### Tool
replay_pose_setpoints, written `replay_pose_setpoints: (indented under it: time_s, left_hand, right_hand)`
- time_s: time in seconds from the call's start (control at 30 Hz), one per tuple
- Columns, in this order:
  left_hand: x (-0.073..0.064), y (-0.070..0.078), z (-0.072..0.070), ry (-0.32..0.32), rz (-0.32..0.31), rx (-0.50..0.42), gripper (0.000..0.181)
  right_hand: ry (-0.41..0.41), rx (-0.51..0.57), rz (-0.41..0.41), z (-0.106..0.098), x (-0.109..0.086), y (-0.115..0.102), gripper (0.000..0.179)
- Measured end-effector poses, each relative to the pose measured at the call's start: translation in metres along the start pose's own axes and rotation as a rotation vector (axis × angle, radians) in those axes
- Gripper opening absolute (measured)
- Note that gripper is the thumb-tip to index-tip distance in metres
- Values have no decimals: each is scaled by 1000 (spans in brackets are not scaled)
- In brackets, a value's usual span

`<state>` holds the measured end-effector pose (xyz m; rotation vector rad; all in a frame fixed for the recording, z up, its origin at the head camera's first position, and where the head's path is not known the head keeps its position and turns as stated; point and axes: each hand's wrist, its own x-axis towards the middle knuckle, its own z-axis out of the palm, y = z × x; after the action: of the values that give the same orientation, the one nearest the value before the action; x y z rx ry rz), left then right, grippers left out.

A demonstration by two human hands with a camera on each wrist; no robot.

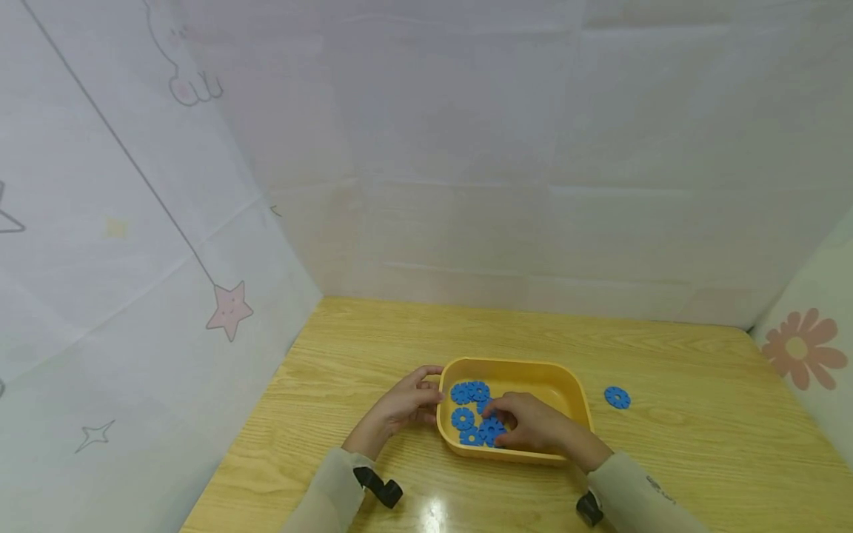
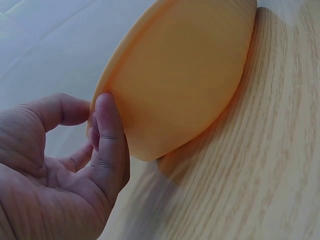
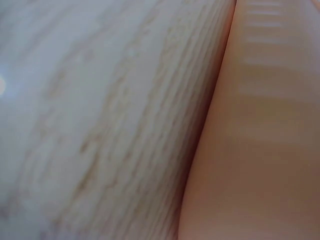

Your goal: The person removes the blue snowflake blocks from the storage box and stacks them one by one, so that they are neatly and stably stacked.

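A yellow plastic tray [image 1: 546, 377] with rounded corners sits on the table, and several blue notched discs [image 1: 463, 419] lie in its left half. My left hand [image 1: 408, 403] grips the tray's left end; in the left wrist view, the left hand [image 2: 75, 150] has its fingers on both sides of the rim. My right hand [image 1: 529, 422] reaches over the near rim into the tray. Its thumb and fingers are bent about a blue disc [image 1: 492, 429], but whether they pinch it cannot be made out. Only the tray's outer wall [image 3: 260, 150] and the table appear in the right wrist view.
One loose blue disc [image 1: 617, 397] lies on the wooden table [image 1: 700, 414] to the right of the tray. Pale cloth walls [image 1: 466, 185] with printed figures stand at the back and both sides of the table.
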<state>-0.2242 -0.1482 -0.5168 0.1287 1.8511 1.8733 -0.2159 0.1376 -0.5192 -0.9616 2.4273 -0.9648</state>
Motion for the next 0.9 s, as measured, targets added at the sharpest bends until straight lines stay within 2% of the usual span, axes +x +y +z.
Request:
replay_pose_setpoints:
  time_s: [0.4,0.9]
  left_hand:
    - [1,3,1,-16,3,-2,60]
    - [-1,2,1,-13,3,-4,59]
  right_hand:
    - [7,-2,35,-1,-1,0,37]
    - [27,36,16,1,-2,-2,40]
